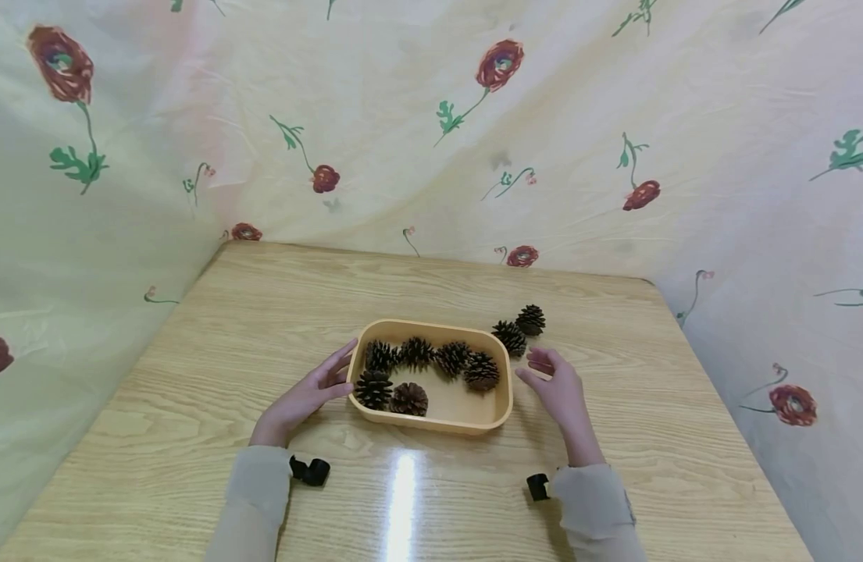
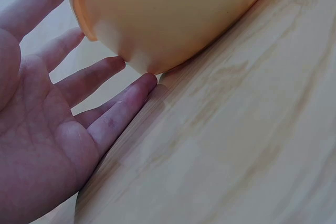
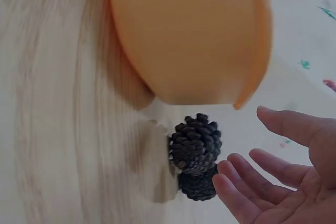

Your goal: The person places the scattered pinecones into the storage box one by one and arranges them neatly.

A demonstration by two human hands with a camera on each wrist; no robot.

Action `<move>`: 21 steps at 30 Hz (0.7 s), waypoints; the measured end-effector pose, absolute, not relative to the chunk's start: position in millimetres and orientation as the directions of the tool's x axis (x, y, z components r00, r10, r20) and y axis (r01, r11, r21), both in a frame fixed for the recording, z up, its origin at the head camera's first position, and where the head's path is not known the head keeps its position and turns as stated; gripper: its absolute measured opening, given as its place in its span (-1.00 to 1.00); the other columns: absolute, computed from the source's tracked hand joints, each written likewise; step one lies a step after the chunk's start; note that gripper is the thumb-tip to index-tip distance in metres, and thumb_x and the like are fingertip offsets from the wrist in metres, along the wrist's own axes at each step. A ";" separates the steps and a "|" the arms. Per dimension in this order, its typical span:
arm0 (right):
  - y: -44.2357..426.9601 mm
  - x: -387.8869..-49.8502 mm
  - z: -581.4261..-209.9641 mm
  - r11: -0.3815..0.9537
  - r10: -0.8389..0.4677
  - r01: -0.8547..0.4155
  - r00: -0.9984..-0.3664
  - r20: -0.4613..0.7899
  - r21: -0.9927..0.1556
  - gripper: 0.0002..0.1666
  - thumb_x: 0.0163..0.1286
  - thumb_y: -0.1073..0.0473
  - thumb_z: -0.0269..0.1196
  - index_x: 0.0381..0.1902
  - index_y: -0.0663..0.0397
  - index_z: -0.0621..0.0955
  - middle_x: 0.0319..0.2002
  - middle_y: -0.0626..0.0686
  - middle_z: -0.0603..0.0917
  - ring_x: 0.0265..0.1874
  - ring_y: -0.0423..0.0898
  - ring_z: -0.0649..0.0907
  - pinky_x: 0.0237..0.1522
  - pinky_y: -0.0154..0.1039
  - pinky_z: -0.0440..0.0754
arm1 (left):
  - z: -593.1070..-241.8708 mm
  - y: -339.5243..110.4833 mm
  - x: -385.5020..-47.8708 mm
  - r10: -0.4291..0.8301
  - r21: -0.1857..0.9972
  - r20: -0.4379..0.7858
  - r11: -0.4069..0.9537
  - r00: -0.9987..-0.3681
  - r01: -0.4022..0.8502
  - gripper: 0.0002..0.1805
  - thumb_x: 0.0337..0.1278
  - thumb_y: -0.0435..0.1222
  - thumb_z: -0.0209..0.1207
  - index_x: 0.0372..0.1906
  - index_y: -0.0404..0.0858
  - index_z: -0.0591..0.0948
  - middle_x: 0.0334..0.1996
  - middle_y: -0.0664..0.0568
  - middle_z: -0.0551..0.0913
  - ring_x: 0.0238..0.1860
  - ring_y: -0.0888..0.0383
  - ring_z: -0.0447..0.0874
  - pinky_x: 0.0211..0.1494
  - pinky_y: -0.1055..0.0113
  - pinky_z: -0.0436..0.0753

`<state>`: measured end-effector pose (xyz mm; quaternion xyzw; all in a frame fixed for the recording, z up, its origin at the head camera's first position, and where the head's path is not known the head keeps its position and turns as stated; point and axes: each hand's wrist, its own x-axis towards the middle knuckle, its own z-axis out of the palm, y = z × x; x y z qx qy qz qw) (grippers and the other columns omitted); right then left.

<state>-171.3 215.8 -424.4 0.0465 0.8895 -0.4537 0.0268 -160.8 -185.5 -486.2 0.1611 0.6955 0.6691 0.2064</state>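
Note:
A yellow-orange oblong box (image 1: 431, 424) with rounded corners stands on the table, holding several brown pine cones (image 1: 411, 399) along its left and far sides. My left hand (image 1: 308, 396) touches the box's left end; the left wrist view shows its fingertips (image 2: 149, 80) against the box wall (image 2: 173, 19), fingers fairly straight. Off the right end, apart from the box, is my right hand (image 1: 559, 394), fingers loosely bent with nothing between them. Just beyond it lie two loose pine cones, the nearer one (image 1: 509, 339) close to the box's far right corner and another (image 1: 531, 320) behind.
The wood-grain table (image 1: 192, 375) runs back to a pale curtain (image 1: 403, 140) printed with red flowers, which also hangs at both sides. Black wrist mounts (image 1: 312, 471) stick out from both sleeves. A bright light reflection (image 1: 401, 499) crosses the table's front.

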 end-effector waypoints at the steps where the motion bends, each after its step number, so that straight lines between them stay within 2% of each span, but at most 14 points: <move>1: 216.2 -173.5 -425.2 0.584 0.058 0.108 -0.994 -0.091 -0.804 -0.36 0.37 0.21 0.23 0.34 0.31 0.35 0.28 0.35 0.46 0.26 0.24 0.50 0.26 0.08 0.49 | -486.1 -185.7 -160.6 0.501 0.997 -0.070 0.051 -0.863 -0.051 -0.20 0.41 -0.30 0.03 0.56 0.10 -0.11 0.55 -0.23 -0.11 0.51 -0.32 -0.05 0.50 -0.22 0.05; 10: 220.4 -193.7 -431.8 0.570 0.076 0.159 -0.987 -0.142 -0.806 -0.33 0.35 0.21 0.23 0.35 0.32 0.32 0.34 0.35 0.38 0.31 0.26 0.44 0.27 0.08 0.48 | -482.9 -186.2 -159.8 0.500 0.998 -0.061 0.057 -0.864 -0.037 -0.20 0.41 -0.30 0.03 0.56 0.08 -0.10 0.54 -0.25 -0.07 0.49 -0.32 0.00 0.48 -0.22 0.11; 21: 221.3 -211.3 -441.3 0.593 0.072 0.177 -0.983 -0.167 -0.785 -0.26 0.34 0.22 0.26 0.38 0.38 0.27 0.33 0.40 0.37 0.30 0.29 0.44 0.28 0.07 0.48 | -481.3 -186.1 -159.7 0.503 0.996 -0.084 0.058 -0.860 -0.064 -0.19 0.41 -0.28 0.05 0.56 0.11 -0.10 0.55 -0.22 -0.11 0.51 -0.31 -0.06 0.50 -0.22 0.06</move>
